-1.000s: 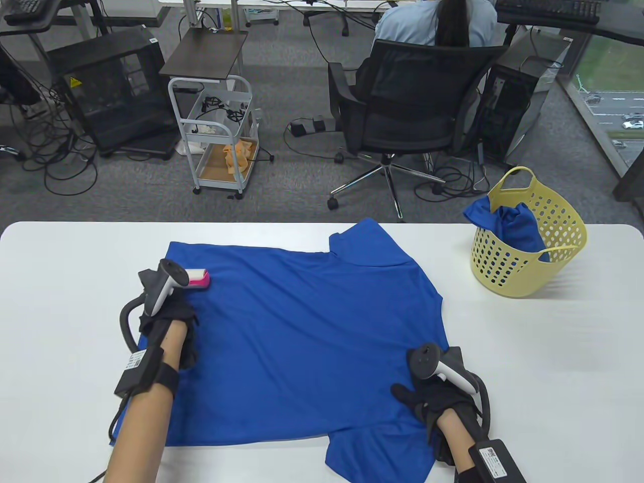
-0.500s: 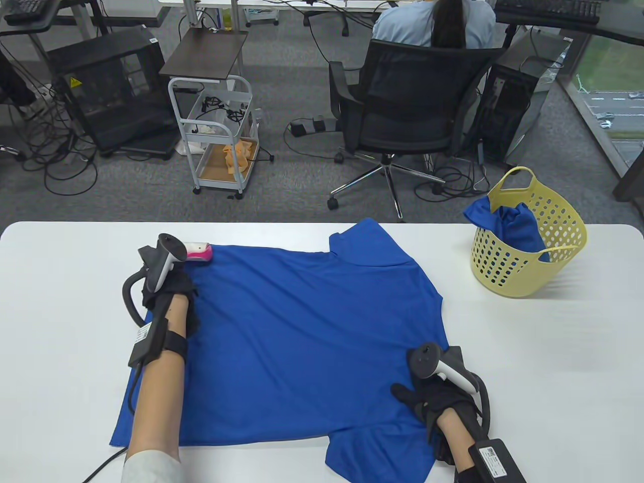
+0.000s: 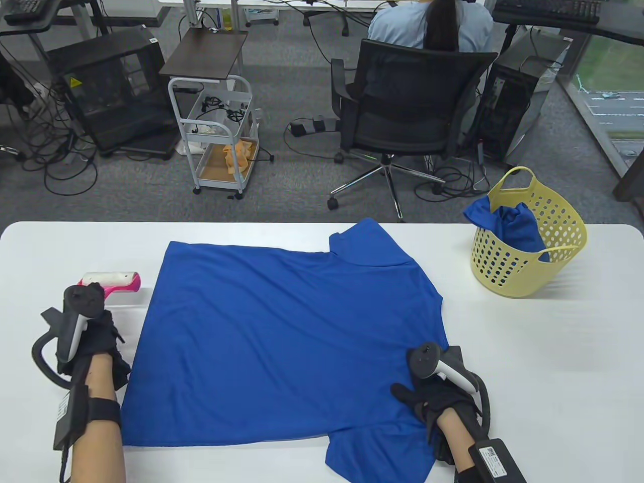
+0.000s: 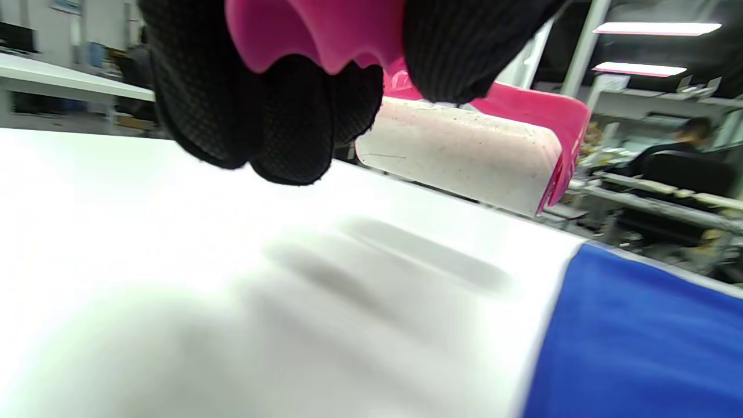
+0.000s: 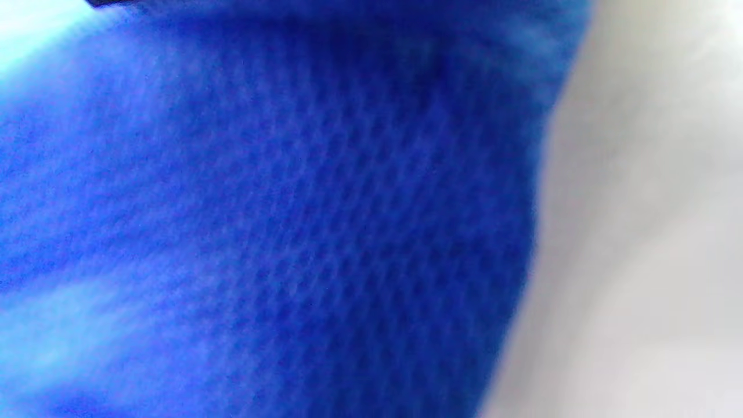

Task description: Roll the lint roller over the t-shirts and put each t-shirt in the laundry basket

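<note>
Pink-handled white lint roller (image 3: 111, 282): moved off flat blue t-shirt (image 3: 282, 332) to frame left, above bare table; left hand (image 3: 93, 342) fingers curled round handle. Right hand (image 3: 437, 397) fingers flat, pressing shirt lower right. Rolling likely finished; yellow perforated laundry basket (image 3: 528, 271) next.

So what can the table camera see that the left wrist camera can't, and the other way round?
Only the table view shows the whole blue t-shirt spread flat, the right hand resting on it, and the yellow laundry basket with blue cloth already inside.

Only the left wrist view shows, close up, the gloved fingers curled round the pink handle, the specks on the roller's white sheet, and the roller held just above the table.

Both show the left hand, the lint roller, the white table and the t-shirt's left edge.
</note>
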Demonstrator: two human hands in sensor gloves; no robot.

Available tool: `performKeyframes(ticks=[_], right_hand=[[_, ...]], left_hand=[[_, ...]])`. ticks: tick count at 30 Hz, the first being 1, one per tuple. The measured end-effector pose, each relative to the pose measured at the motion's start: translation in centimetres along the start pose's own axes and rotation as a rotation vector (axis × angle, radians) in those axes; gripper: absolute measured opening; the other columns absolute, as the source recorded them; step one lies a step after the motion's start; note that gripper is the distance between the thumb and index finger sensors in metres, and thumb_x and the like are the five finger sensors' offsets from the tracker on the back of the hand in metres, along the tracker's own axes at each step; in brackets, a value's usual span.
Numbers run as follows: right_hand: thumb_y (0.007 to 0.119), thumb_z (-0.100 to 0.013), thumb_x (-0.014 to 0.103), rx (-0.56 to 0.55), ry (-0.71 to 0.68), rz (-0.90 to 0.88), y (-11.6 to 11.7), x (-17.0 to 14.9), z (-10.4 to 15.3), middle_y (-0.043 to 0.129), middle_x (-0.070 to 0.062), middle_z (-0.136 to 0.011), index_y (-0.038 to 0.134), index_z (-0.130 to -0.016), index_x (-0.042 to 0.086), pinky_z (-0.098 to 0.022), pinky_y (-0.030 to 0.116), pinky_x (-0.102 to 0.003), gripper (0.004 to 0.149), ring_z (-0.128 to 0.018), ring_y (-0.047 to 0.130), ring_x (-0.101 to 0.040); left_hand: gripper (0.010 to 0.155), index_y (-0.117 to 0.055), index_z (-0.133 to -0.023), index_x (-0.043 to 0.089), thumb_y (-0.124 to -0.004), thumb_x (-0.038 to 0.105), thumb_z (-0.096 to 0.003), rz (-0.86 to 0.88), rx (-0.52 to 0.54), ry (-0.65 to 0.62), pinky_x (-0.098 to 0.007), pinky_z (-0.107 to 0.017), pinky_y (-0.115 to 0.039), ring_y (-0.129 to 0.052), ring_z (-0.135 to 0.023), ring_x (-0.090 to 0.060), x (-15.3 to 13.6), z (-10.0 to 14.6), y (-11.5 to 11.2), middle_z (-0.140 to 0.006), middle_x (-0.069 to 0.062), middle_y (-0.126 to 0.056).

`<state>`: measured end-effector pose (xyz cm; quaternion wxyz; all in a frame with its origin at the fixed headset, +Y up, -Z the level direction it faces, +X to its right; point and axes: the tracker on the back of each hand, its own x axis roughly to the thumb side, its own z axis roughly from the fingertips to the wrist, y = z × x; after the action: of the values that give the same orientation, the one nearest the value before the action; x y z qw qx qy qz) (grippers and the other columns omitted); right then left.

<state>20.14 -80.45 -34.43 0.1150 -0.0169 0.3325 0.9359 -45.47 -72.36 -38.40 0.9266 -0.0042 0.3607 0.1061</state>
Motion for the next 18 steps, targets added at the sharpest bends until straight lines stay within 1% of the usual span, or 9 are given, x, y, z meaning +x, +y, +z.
performKeyframes(ticks=[2, 5, 8, 10, 14, 18], right_hand=[[0.045, -0.051, 0.064, -0.001, 0.000, -0.002, 0.0, 0.0, 0.0, -0.024, -0.012, -0.102, -0.009, -0.099, 0.030, -0.057, 0.000, -0.074, 0.079, -0.087, -0.021, -0.044], [0.045, -0.051, 0.064, 0.001, 0.000, -0.002, 0.0, 0.0, 0.0, -0.024, -0.012, -0.102, -0.009, -0.098, 0.030, -0.057, 0.000, -0.074, 0.079, -0.087, -0.021, -0.044], [0.044, -0.051, 0.064, 0.003, 0.001, 0.000, 0.0, 0.0, 0.0, -0.024, -0.013, -0.102, -0.010, -0.098, 0.030, -0.057, 0.000, -0.074, 0.079, -0.087, -0.021, -0.044], [0.044, -0.051, 0.064, 0.002, 0.000, -0.001, 0.0, 0.0, 0.0, -0.024, -0.012, -0.102, -0.010, -0.098, 0.030, -0.057, 0.000, -0.074, 0.079, -0.087, -0.021, -0.044], [0.044, -0.051, 0.064, 0.001, 0.000, -0.001, 0.0, 0.0, 0.0, -0.024, -0.012, -0.102, -0.009, -0.098, 0.030, -0.057, 0.000, -0.074, 0.079, -0.087, -0.021, -0.044], [0.044, -0.051, 0.064, -0.001, 0.001, 0.000, 0.0, 0.0, 0.0, -0.024, -0.012, -0.102, -0.009, -0.098, 0.030, -0.057, 0.000, -0.074, 0.079, -0.087, -0.021, -0.044]], left_hand=[[0.063, -0.044, -0.105, 0.049, -0.074, 0.042, -0.0498, -0.019, -0.011, 0.039, -0.032, -0.054, -0.090, -0.102, -0.079, -0.020, -1.3, -0.1, -0.4, -0.098, 0.001, -0.082], [0.064, -0.044, -0.105, 0.048, -0.074, 0.042, -0.0499, -0.038, -0.027, 0.082, -0.032, -0.054, -0.090, -0.102, -0.079, -0.020, -2.4, -0.3, -0.9, -0.098, 0.001, -0.082], [0.064, -0.042, -0.106, 0.047, -0.073, 0.042, -0.0501, -0.077, -0.038, 0.097, -0.035, -0.055, -0.089, -0.102, -0.080, -0.020, -3.0, -0.5, -1.6, -0.099, 0.002, -0.081], [0.064, -0.040, -0.105, 0.048, -0.072, 0.044, -0.0502, -0.085, -0.025, 0.095, -0.037, -0.057, -0.087, -0.102, -0.081, -0.020, -3.3, -0.6, -2.1, -0.100, 0.004, -0.080], [0.067, -0.034, -0.105, 0.048, -0.073, 0.044, -0.0504, -0.105, -0.058, 0.097, -0.041, -0.063, -0.081, -0.096, -0.087, -0.022, -3.3, -0.7, -2.9, -0.102, 0.006, -0.079], [0.071, -0.030, -0.106, 0.046, -0.074, 0.044, -0.0501, -0.151, -0.093, 0.076, -0.042, -0.067, -0.077, -0.089, -0.094, -0.023, -3.4, -0.7, -3.5, -0.105, 0.008, -0.074]])
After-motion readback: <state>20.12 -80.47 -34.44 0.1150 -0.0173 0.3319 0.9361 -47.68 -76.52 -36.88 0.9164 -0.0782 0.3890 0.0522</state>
